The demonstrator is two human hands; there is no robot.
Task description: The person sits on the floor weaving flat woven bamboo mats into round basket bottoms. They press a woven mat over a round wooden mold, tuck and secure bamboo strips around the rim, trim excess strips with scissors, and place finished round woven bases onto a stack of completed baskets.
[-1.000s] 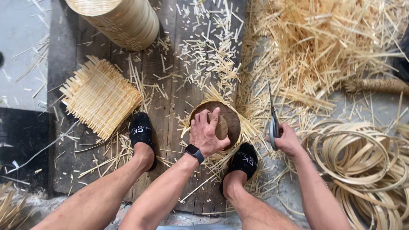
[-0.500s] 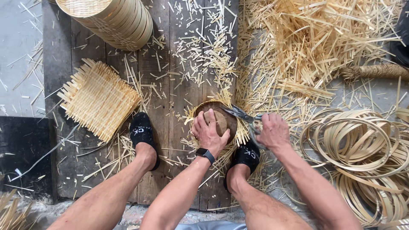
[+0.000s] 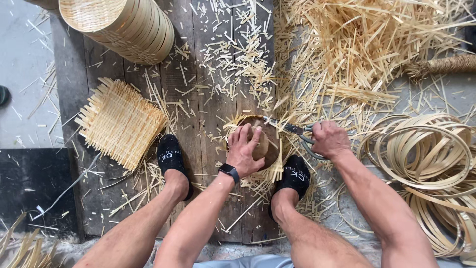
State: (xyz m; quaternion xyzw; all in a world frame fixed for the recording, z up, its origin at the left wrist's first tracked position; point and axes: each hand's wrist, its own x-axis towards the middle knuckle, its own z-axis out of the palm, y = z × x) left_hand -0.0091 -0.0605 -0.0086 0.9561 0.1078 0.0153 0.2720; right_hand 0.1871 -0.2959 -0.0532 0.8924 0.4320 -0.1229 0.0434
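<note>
The round woven piece [image 3: 265, 144], with a brown disc on top and pale strip ends sticking out around its rim, sits on the dark wooden boards [image 3: 198, 99] between the person's two feet in black socks. The left hand [image 3: 245, 149] lies flat over the disc, fingers spread and pressing down, a dark watch [image 3: 229, 172] on its wrist. The right hand [image 3: 328, 139] is clenched around the handles of a pair of scissors [image 3: 292, 130], whose blades point left and reach the far right edge of the piece; whether the blades are actually closed on a strip is hard to make out from here. To the left, near the left foot, a square woven mat [image 3: 119, 124] of the same pale strips lies tilted on the boards. Farther off on the left, a stack of round woven baskets [image 3: 124, 25] lies on its side. A great heap of loose cut strips [image 3: 357, 49] spreads across the far right, and short offcuts litter the boards. On the near right, well apart from the piece, lie coils of flat bent hoops [image 3: 426, 154].
</note>
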